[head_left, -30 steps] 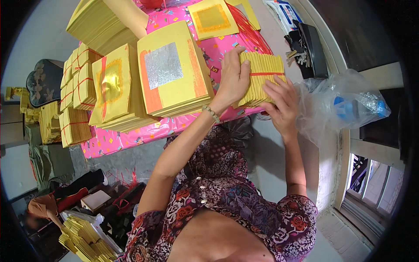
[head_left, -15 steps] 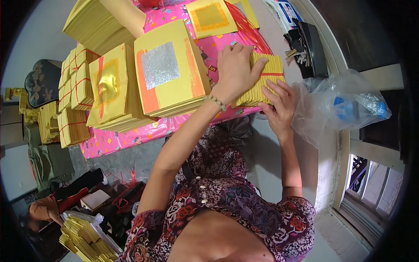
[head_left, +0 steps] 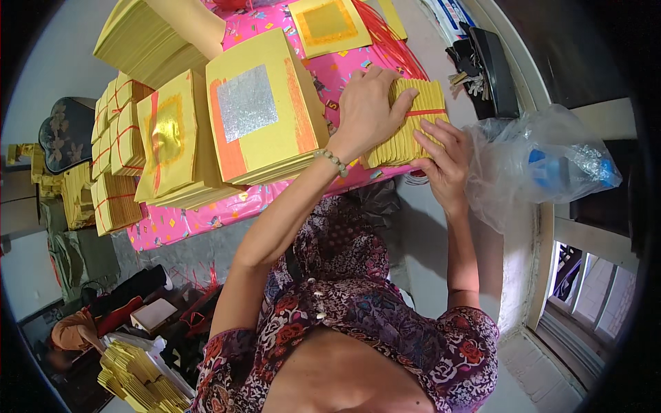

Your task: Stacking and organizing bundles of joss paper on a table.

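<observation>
A bundle of folded yellow paper (head_left: 415, 133) lies at the table's right edge, with a red tie across it. My left hand (head_left: 370, 110) grips its left side, the thumb over the top and the fingertips bent at the far end. On the near right side, my right hand (head_left: 449, 164) holds the bundle, fingers over its top and thumb at the near edge. To the left of my left hand stands a tall stack of yellow paper (head_left: 299, 86) with a silver square on the top sheet. The undersides of the bundle and of both palms are hidden.
A pink patterned cloth (head_left: 179, 224) covers the table. Tied paper bundles (head_left: 129, 148) and a gold-square stack (head_left: 169, 131) stand left. Red strips (head_left: 385, 38) lie at the back near a sheet (head_left: 327, 27). Keys (head_left: 471, 79) and a clear plastic bag (head_left: 509, 172) are on the right.
Both hands stay on the bundle, with only a small shift of the right hand's fingers. The whole view has moved slightly, so the stacks appear a little further left.
</observation>
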Motion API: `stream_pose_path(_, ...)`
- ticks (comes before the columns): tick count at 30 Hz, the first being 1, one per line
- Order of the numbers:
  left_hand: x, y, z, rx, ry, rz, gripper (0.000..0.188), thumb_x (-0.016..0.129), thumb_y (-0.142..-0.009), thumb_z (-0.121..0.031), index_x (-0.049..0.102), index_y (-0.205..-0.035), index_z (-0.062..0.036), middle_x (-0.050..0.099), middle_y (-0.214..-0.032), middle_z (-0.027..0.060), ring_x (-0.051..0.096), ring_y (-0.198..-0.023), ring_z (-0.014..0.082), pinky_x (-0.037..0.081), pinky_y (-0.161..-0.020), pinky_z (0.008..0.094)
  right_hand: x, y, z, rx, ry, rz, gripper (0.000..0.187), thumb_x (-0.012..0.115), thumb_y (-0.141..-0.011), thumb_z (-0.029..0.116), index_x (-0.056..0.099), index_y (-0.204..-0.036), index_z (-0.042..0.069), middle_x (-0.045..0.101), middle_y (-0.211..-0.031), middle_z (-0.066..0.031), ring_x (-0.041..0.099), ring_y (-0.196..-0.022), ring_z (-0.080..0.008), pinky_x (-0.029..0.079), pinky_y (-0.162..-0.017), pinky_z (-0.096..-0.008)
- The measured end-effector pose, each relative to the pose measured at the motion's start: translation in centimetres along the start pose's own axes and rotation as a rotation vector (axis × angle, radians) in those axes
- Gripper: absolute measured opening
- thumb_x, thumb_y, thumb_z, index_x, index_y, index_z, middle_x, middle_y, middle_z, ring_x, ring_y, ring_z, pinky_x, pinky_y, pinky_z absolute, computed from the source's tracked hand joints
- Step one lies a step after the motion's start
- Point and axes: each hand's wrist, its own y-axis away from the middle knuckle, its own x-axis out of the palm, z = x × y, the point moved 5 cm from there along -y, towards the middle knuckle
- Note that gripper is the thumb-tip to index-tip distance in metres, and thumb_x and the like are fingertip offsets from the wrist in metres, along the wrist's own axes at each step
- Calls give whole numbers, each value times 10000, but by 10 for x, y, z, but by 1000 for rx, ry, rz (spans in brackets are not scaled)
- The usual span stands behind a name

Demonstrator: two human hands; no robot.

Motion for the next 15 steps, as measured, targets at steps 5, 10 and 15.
stream_pose_path(5,-5,2,0,32,24,-37,430,659,-902,-393,687,-1056,8,672,-965,207,625,-877,397,487,-797,490,0,-3,1,-7,4,13,459,752,-761,333,732,-1168,121,674,-1230,-31,559,-1156,-280,445,-991,-390)
stream_pose_path(10,0,-5,9,-100,66,116,400,669,-891,-383,698,-1030,-9,672,-963,206,617,-928,396,502,-798,497,0,-1,6,3,3,16,436,744,-789,337,728,-1170,124,671,-1235,-34,558,-1161,-290,439,-997,-399)
stream_pose_path(15,2,-9,10,-129,76,162,369,605,-942,-345,694,-1044,-2,675,-974,213,616,-966,408,500,-825,498,3,4,1,-8,30,24,424,745,-809,325,715,-1184,131,640,-1276,-37,537,-1209,-300,429,-1020,-419)
